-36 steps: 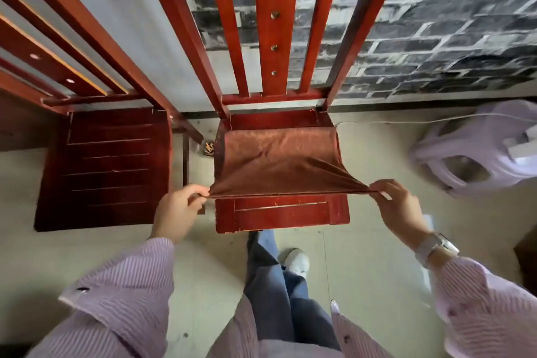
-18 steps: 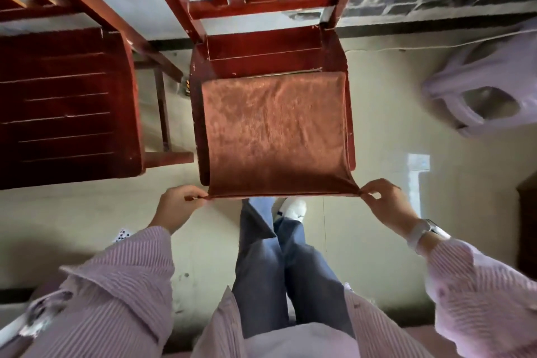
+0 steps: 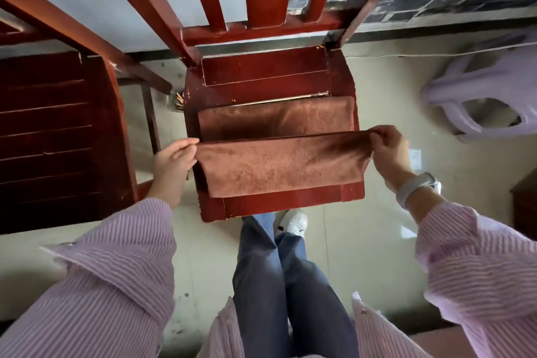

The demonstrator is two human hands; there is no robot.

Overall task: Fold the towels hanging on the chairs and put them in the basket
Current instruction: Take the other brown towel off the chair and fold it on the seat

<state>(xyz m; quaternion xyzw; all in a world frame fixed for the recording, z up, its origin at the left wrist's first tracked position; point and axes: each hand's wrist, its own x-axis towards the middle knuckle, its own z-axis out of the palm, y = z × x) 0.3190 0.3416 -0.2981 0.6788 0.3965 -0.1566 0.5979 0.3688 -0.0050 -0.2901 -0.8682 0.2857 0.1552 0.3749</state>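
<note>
A brown towel [image 3: 279, 163] lies on the seat of a red wooden chair [image 3: 261, 70], its near half lifted and curling over toward the back. My left hand [image 3: 174, 163] pinches the towel's left corner. My right hand [image 3: 389, 151], with a watch on the wrist, pinches the right corner. The raised edge runs straight between both hands above the part of the towel still flat on the seat. No basket is in view.
A second dark red chair [image 3: 58, 136] stands close on the left. A pale purple plastic stool [image 3: 491, 96] lies on the floor at the right. A dark brick wall runs behind. My legs and a white shoe [image 3: 293, 221] stand just before the chair's front edge.
The towel was spread flat over the seat with its near edge held at the front. Both hands have now carried that edge up and toward the chair back, folding the towel over.
</note>
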